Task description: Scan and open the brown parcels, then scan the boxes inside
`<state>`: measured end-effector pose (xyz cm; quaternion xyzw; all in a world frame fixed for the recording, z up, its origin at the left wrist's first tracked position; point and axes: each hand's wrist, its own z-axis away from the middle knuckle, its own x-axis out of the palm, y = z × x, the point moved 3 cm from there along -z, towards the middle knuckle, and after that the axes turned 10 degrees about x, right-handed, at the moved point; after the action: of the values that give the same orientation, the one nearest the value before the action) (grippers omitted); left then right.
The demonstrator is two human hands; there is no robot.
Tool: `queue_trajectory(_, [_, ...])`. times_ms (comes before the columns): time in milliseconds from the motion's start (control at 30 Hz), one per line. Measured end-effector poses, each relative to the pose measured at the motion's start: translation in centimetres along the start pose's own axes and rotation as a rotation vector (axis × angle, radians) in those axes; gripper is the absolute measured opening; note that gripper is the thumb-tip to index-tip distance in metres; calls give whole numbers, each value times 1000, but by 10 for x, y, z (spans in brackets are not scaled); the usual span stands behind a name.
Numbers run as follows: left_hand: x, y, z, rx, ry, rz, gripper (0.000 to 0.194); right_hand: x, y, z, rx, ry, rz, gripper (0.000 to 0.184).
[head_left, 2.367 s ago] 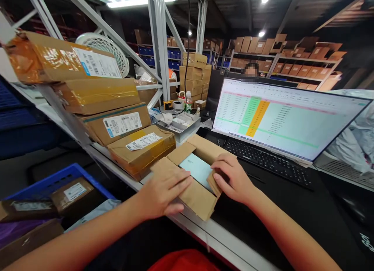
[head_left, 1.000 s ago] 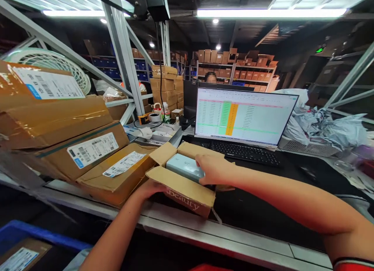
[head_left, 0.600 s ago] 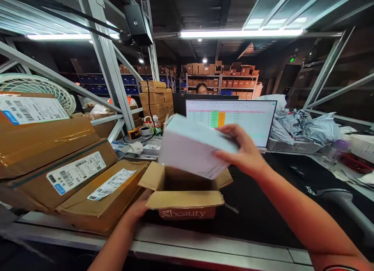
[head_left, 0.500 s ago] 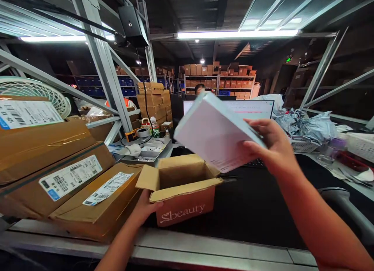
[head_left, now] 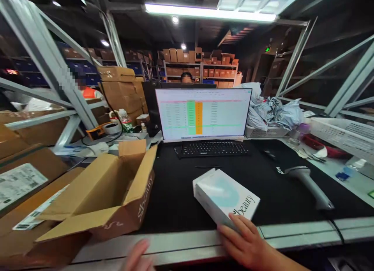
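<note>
A white and pale blue product box (head_left: 224,196) marked "Sbeauty" lies flat on the black mat (head_left: 175,193). My right hand (head_left: 248,243) is at its near corner, fingers stretched and fingertips touching the box's edge. To the left, the open brown cardboard carton (head_left: 111,193) lies tipped over with its flaps spread and nothing inside. My left hand (head_left: 138,257) shows blurred at the bottom edge, just below the carton and apart from it; I cannot make out its fingers.
A monitor (head_left: 203,113) with a spreadsheet and a keyboard (head_left: 212,148) stand behind the mat. A barcode scanner (head_left: 309,183) lies at the right. Labelled parcels (head_left: 20,181) pile up at the left. A white basket (head_left: 341,136) and crumpled grey bags (head_left: 274,111) sit far right. A person (head_left: 186,77) sits behind the monitor.
My right hand lifted the product box out of the carton and set it down on the mat to the right. The carton tipped to the left and my left hand came off it.
</note>
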<state>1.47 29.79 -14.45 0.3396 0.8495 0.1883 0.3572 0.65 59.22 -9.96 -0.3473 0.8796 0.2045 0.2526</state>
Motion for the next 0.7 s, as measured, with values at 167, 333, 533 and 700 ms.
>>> queue_trajectory(167, [60,36,-22,-529,-117,875,97,15,-30,10,-136,67,-46,5])
queue_trajectory(333, [62,57,-82,-737,149,916,78,16,-27,-7,-110,17,-100,15])
queue_trajectory(533, [56,58,-108,-761,266,978,53,-13,44,0,337,92,-25,48])
queue_trajectory(700, [75,79,-106,-803,47,1045,76,-11,49,11,288,199,-16,56])
